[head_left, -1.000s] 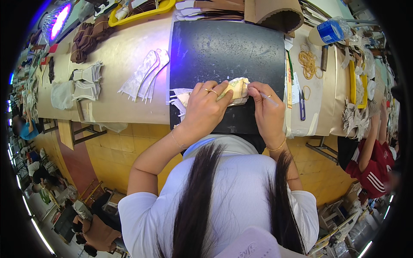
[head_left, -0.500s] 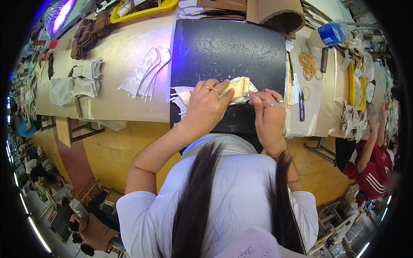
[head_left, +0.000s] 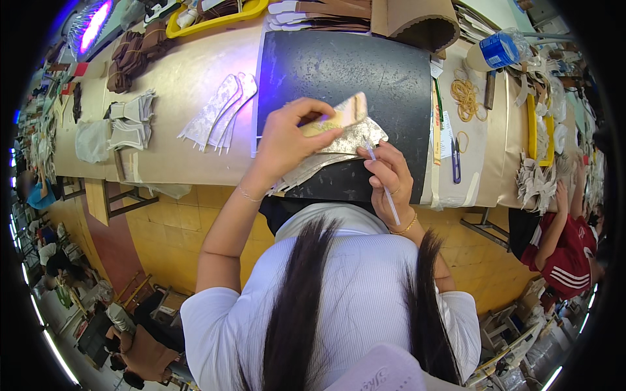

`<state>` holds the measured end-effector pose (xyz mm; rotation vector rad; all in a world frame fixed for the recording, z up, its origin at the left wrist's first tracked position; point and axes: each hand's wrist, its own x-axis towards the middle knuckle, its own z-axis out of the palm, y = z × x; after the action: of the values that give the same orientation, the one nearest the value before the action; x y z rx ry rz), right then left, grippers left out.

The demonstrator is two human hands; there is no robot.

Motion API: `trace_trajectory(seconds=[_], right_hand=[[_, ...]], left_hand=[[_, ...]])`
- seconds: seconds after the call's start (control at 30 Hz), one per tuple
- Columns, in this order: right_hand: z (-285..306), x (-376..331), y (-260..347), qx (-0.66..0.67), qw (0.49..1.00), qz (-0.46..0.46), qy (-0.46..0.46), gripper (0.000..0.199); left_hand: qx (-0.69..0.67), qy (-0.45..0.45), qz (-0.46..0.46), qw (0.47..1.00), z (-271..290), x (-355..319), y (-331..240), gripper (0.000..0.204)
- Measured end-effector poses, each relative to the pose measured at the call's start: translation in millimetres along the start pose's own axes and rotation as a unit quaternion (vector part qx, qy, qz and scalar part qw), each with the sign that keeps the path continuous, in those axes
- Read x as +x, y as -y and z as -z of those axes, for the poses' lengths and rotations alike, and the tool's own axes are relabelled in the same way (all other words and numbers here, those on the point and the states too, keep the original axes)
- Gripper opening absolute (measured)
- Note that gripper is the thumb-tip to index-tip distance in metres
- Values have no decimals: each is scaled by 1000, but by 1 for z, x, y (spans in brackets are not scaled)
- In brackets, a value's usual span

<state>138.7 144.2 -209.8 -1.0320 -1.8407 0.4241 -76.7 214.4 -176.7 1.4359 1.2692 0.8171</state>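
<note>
My left hand (head_left: 293,133) grips a flat yellow patterned piece (head_left: 349,114) between thumb and fingers, tilted up off the pieces below it. Beneath it a silver-grey patterned cut piece (head_left: 355,141) lies on the black board (head_left: 300,72). More pale strips (head_left: 312,171) with fringed ends stick out below my left wrist. My right hand (head_left: 393,173) is closed round a thin whitish pen-like stick (head_left: 392,207). Its upper tip is near the right end of the silver piece; I cannot tell if it touches.
Left of the board lie similar patterned pieces (head_left: 225,107) and white bundles (head_left: 132,120). To the right are thread snips (head_left: 456,163), rubber bands (head_left: 464,94) and a blue-labelled container (head_left: 499,52). A brown curved sheet (head_left: 417,23) stands at the back. Another person (head_left: 561,251) works at far right.
My left hand has lifted and tilted the yellow piece up, baring the silver piece beneath. My right hand has moved down and left, and the stick now shows plainly.
</note>
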Motion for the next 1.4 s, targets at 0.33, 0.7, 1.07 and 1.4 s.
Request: trace_trajectory(seconds=[0.33,0.7,1.07,1.4], right_hand=[[2,4,0,6,1000,-15,-4,15],[11,6,1,23,996,-76,-40,21],[5,6,5,179,964,-185,-72,30],[6,3,2,155,968,-194,-37,33]], left_hand=[[132,-254,-31,958,135,-20,12,26],[314,-239,-61,917,96,-20,42,23],[314,-2,-275,909,-10,-30,4,24],[319,6,-287,903,-9,-25,6,24]])
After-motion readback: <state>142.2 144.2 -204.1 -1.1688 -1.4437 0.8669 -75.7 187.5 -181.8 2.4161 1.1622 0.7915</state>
